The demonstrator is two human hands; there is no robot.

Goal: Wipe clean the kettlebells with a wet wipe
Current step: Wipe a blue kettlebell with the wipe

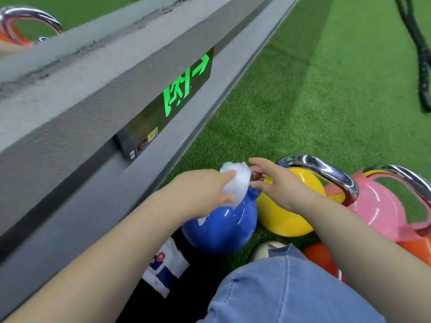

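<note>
A blue kettlebell (224,224) stands on the green turf near the bottom centre. My left hand (205,190) is shut on a crumpled white wet wipe (238,180) and presses it against the top of the blue kettlebell, hiding most of its handle. My right hand (277,183) reaches over from the right, fingers curled at the blue kettlebell's handle beside the wipe; whether it grips the handle is hidden. A yellow kettlebell (286,217) with a chrome handle (326,173) sits right of the blue one, and a pink kettlebell (382,210) further right.
A grey wall base (93,113) with a lit green exit sign (182,89) runs along the left. An orange kettlebell (321,257) lies by my denim-clad knee (279,294). A wipe packet (165,266) lies below the blue kettlebell. A black rope (419,54) lies at far right. Another chrome handle (30,22) shows at top left.
</note>
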